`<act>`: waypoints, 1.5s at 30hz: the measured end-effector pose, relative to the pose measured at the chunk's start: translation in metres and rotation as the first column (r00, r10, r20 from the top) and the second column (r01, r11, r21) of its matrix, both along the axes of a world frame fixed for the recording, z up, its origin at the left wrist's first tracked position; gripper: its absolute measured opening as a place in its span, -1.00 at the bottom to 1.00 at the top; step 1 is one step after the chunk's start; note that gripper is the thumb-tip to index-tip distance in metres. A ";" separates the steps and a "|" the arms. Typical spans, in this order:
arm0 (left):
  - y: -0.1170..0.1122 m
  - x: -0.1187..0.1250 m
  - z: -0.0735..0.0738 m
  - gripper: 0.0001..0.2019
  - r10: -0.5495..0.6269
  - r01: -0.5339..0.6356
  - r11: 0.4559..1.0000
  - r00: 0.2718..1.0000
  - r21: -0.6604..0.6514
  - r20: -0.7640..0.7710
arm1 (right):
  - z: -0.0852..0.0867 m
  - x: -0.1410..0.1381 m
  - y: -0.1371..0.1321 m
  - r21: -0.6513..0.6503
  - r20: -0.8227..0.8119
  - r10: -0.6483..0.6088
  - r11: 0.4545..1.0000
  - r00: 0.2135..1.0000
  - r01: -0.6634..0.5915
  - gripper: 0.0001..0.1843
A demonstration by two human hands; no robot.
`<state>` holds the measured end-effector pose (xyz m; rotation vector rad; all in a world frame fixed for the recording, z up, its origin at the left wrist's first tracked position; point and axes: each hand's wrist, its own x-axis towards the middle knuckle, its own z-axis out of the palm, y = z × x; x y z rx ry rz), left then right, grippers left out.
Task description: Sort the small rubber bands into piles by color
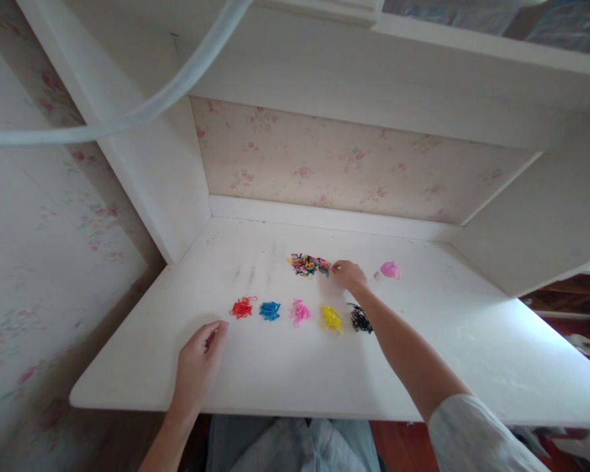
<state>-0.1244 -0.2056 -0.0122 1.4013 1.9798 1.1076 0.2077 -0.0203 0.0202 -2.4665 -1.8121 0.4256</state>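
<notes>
Small coloured rubber bands lie on the white desk in separate piles. A mixed pile (pixel 309 265) sits farther back. My right hand (pixel 350 274) reaches to its right end, thumb and fingertips pinched together at the edge; whatever is between them is too small to make out. Nearer me, a row runs from a red pile (pixel 242 308) through blue (pixel 270 311), pink (pixel 300 313) and yellow (pixel 331 318) to black (pixel 360 318), partly covered by my right forearm. My left hand (pixel 202 357) rests on the desk, fingers curled closed, just in front of the red pile, with nothing visible in it.
A pink object (pixel 390 269) lies right of my right hand, beside a small pale piece (pixel 377 276). The white desk (pixel 275 387) has side panels, a papered back and a shelf (pixel 354 78) above. A pale curved tube (pixel 167 98) crosses the upper left.
</notes>
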 end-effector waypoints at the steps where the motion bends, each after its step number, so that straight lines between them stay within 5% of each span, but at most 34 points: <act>1: 0.000 0.000 0.000 -0.67 -0.003 0.003 1.000 1.000 0.001 -0.001 | 0.000 0.001 -0.001 -0.006 0.023 0.002 1.000 1.000 -0.002 -0.67; 12: -0.002 0.004 0.002 -0.67 -0.020 0.020 1.000 1.000 0.015 -0.019 | 0.026 -0.010 -0.057 0.131 0.139 0.165 0.974 0.976 -0.183 -0.58; 22: -0.002 0.006 0.002 -0.67 -0.047 0.048 0.998 0.998 0.029 -0.029 | 0.020 -0.046 -0.118 0.133 0.031 0.486 0.864 0.873 -0.485 -0.60; 37: -0.001 0.006 0.001 -0.67 -0.067 0.067 0.998 0.997 0.010 -0.043 | 0.015 -0.049 -0.116 0.115 0.066 0.491 0.861 0.869 -0.495 -0.57; 45: -0.003 0.008 0.003 -0.68 -0.074 0.074 0.997 0.995 -0.009 -0.064 | 0.023 -0.028 -0.140 0.216 -0.033 0.433 0.883 0.901 -0.416 -0.58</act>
